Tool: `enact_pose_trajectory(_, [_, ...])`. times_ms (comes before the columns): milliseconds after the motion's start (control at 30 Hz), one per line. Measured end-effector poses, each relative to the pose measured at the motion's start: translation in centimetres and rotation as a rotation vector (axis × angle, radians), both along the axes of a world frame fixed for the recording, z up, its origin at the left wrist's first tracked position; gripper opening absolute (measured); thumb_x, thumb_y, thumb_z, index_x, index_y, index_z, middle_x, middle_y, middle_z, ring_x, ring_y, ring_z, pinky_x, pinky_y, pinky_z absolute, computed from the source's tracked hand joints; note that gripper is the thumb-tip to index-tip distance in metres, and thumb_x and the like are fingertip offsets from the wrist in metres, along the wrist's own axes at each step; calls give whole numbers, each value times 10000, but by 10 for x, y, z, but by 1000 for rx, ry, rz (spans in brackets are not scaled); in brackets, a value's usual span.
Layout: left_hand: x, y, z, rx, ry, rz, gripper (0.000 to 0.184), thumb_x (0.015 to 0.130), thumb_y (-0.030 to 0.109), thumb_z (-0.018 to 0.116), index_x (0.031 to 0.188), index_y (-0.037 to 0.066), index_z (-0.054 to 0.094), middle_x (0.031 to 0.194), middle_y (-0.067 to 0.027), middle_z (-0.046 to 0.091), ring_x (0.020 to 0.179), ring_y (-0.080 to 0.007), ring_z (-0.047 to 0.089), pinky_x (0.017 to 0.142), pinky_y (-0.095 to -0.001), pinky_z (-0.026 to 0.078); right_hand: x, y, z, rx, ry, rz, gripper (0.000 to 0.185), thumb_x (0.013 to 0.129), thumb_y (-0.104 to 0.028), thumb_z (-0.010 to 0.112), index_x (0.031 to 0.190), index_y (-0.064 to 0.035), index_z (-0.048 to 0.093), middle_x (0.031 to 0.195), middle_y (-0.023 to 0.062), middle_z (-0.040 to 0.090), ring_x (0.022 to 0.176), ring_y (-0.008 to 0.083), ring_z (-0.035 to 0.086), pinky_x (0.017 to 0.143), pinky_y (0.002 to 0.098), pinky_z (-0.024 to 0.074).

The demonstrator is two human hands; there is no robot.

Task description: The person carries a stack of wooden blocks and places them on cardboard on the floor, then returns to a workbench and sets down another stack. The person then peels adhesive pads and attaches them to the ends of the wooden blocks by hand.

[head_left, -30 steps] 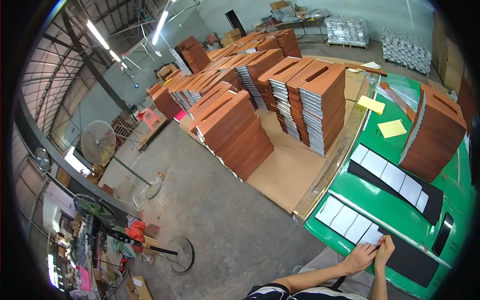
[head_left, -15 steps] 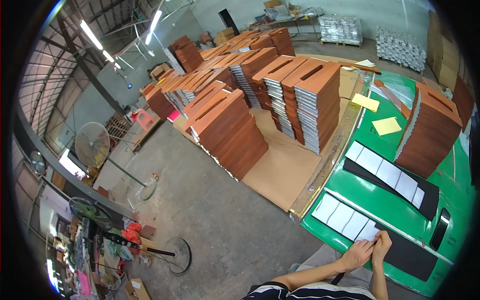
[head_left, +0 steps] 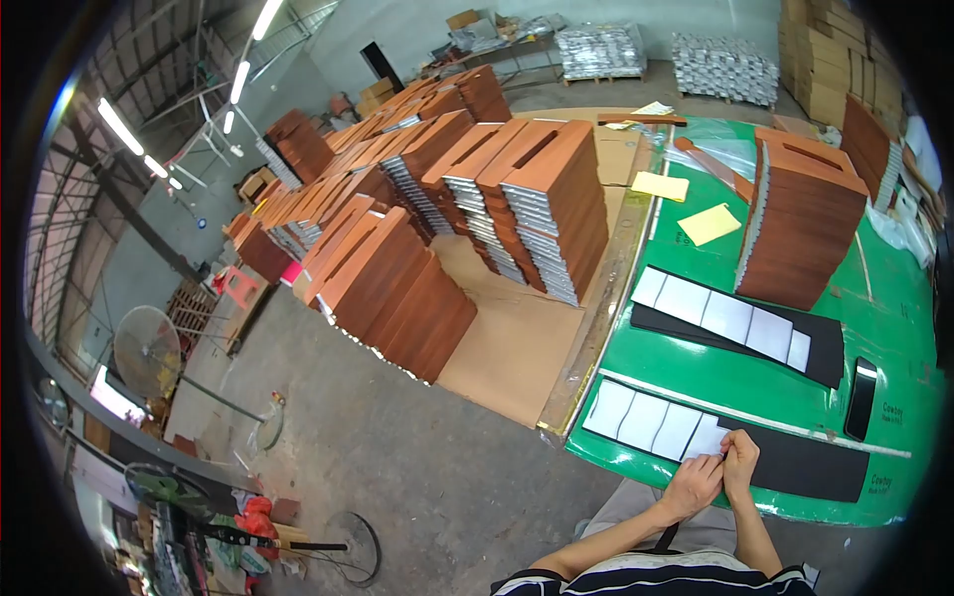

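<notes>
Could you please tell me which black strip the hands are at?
The near black strip, closest to the person: the right hand and left hand meet over it. The far black strip lies beside the brown stack.

Green tabletop [head_left: 686, 372] is running as a lane between the near black sheet [head_left: 810, 465] and the far black sheet [head_left: 825, 343], leaving a hand room to pass over it from the left, while the phone [head_left: 861, 399] is lying in the way near the right end. Beyond the far black sheet, the tall brown stack [head_left: 803, 223] is blocking a low reach straight across, but green surface is showing on both its sides, with the yellow papers [head_left: 710, 224] lying flat to its left. Leftward, the brown stacks [head_left: 566, 219] are walling off the cardboard's [head_left: 507, 368] far side.
</notes>
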State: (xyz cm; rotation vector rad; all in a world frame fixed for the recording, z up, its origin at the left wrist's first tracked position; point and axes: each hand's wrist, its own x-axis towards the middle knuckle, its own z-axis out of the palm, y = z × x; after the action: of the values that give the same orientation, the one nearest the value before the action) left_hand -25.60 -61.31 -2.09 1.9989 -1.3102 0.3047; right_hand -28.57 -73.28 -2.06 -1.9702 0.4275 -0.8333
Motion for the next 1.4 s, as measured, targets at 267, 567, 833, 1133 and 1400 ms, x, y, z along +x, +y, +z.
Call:
enact_pose_trajectory(267, [1,0,3,68,-14,-61,249,723,181,630,930,50,586,925,-76,556,833,-228,544,665,-348,419,-1,3,5,-26,51,-33,132,708,63,467,699,-18,570,640,111,555,563,234,572,520,325,444])
enact_pose_trajectory(567, [0,-7,5,87,-82,-9,223,736,195,643,918,72,605,934,-62,607,801,-229,577,645,-375,421,-6,3,15,-48,14,-59,142,695,74,507,744,-12,609,656,103,585,581,205,612,520,299,483])
enact_pose_trajectory(833, [0,-8,6,93,-95,17,228,722,187,654,911,68,611,897,-62,608,769,-240,570,634,-379,409,-6,1,13,-18,12,-30,74,732,1,545,750,-30,609,687,83,610,598,208,624,527,307,489])
enact_pose_trajectory(1133, [-1,-9,6,81,-89,12,227,712,189,656,894,62,608,905,-71,609,755,-253,559,633,-386,399,-7,0,11,-6,-10,-23,65,720,0,551,744,-31,603,684,80,609,592,213,620,519,309,481])
enact_pose_trajectory(1400, [-2,-9,8,102,-97,23,238,711,186,654,908,59,610,914,-70,609,772,-251,560,638,-386,398,-7,0,13,14,-28,-17,68,710,0,557,745,-33,605,678,82,604,588,218,615,523,312,479])
